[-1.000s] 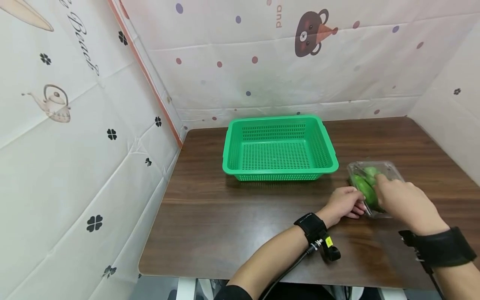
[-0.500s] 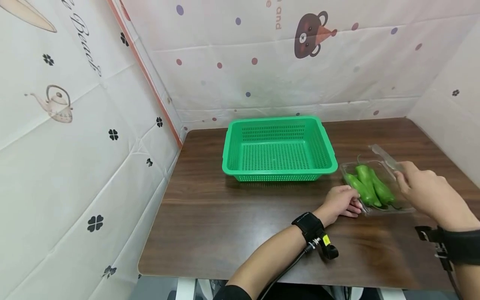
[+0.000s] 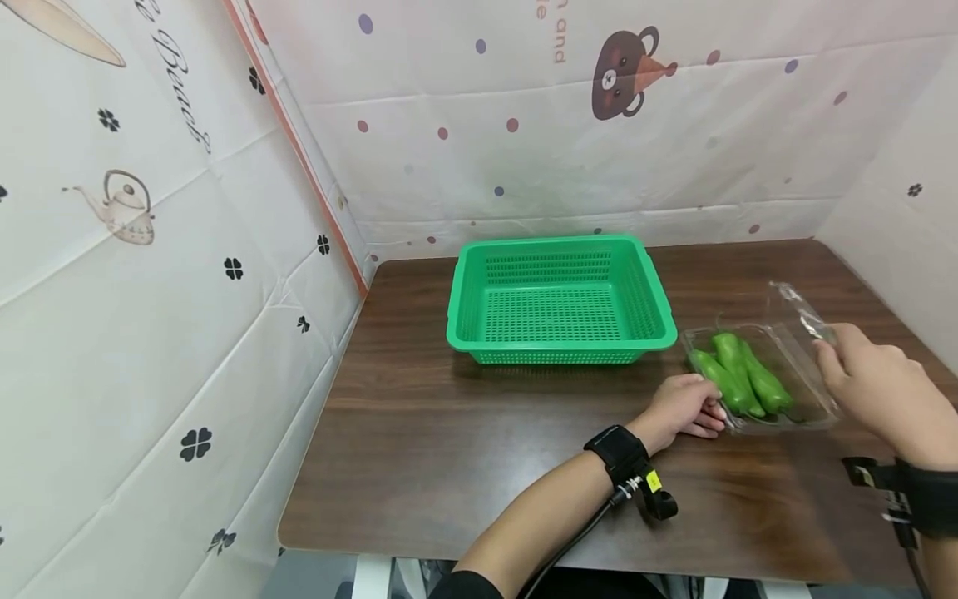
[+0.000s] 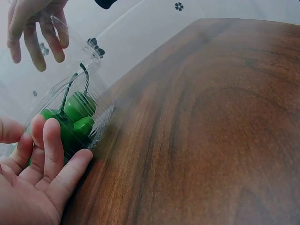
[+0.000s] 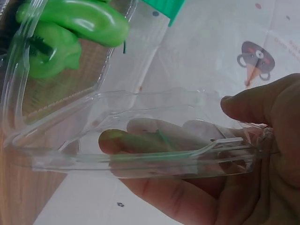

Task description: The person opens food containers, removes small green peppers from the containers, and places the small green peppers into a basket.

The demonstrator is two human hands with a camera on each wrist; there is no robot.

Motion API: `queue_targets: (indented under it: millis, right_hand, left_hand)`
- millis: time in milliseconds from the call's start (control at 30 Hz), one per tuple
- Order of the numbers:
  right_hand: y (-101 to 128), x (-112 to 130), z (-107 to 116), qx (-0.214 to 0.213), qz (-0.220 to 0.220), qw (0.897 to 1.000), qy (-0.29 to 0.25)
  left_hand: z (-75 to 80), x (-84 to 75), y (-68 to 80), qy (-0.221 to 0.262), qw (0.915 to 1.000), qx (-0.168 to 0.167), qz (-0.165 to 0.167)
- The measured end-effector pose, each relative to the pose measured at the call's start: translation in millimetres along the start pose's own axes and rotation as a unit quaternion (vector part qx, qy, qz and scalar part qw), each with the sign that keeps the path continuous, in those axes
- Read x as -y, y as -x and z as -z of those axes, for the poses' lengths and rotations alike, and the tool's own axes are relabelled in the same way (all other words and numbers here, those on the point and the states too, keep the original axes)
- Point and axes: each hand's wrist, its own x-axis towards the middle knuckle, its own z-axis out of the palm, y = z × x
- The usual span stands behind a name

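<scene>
While your left hand (image 3: 687, 406) pinches the left rim of the clear container (image 3: 807, 395), thumb and fingertips close together, your right hand (image 3: 879, 387) grips the raised lid (image 3: 801, 308) by its edge: thumb one side, fingers the other. Lid's tilted up on the container's right. Container's on the table (image 3: 524, 466), right of the green basket (image 3: 561, 344), three green peppers (image 3: 735, 373) lying inside.
</scene>
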Motion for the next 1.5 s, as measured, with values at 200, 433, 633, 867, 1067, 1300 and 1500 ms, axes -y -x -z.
queue_targets:
  millis: [200,433,633,867,1067,1300,1500]
  right_hand:
    - [1.5,-13.3,2.0,-0.035,-0.021,0.999,-0.018]
    - [-0.1,-33.6,2.9,-0.057,-0.025,0.997,-0.044]
    - [-0.5,-54.7,-3.4,-0.07,0.016,0.989,-0.131]
    - [-2.9,-77.5,-10.8,-0.079,0.003,0.978,-0.192]
    - [-1.2,-83.5,-14.8,-0.082,-0.044,0.976,-0.196]
    - [-1.5,-80.1,-11.7,-0.072,-0.042,0.981,-0.174]
    - [-2.4,-80.8,-11.2,-0.079,-0.04,0.979,-0.186]
  left_hand:
    - [-0.7,-1.2,1.1,-0.001,1.0,0.004,0.0]
    - [-0.8,-2.2,2.2,0.001,1.0,0.005,0.001]
    - [-2.5,-3.4,4.5,-0.002,1.0,0.005,0.007]
    - [-3.4,-1.4,5.3,0.003,1.0,0.001,0.006]
    - [-1.1,-0.1,4.4,0.002,1.0,0.002,0.003]
    - [0.0,-2.0,4.9,0.003,1.0,0.002,0.007]
    - [-0.3,-3.3,4.2,0.004,1.0,0.004,0.005]
